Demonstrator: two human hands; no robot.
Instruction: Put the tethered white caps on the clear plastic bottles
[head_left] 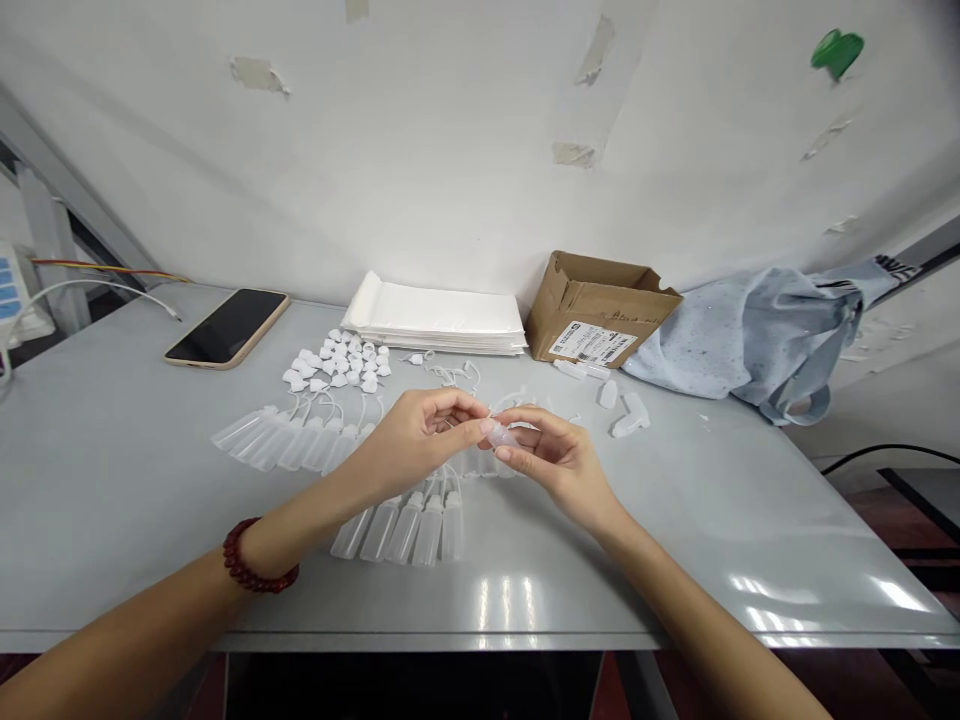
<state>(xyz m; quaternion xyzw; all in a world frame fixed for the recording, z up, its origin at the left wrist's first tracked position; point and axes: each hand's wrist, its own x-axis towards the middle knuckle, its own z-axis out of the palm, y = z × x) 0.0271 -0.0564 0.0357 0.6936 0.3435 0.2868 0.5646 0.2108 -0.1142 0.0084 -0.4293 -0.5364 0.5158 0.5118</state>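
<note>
My left hand (420,435) and my right hand (555,465) meet above the grey table (135,520), with a small translucent plastic bottle (502,435) pinched between their fingertips. Fingers hide part of the bottle. Thin white tethers curl just behind it. A row of similar bottles (397,530) lies below my hands, and another row (289,440) lies to the left. Several white tethered caps (337,365) form a heap beyond my left hand. A red bead bracelet (259,556) circles my left wrist.
A smartphone (227,328) lies at the back left, near a white cable. Along the wall stand a stack of white padded envelopes (435,315) and an open cardboard box (600,310). A pale blue cloth bag (750,340) lies to the right, beside several white plastic pieces (626,410).
</note>
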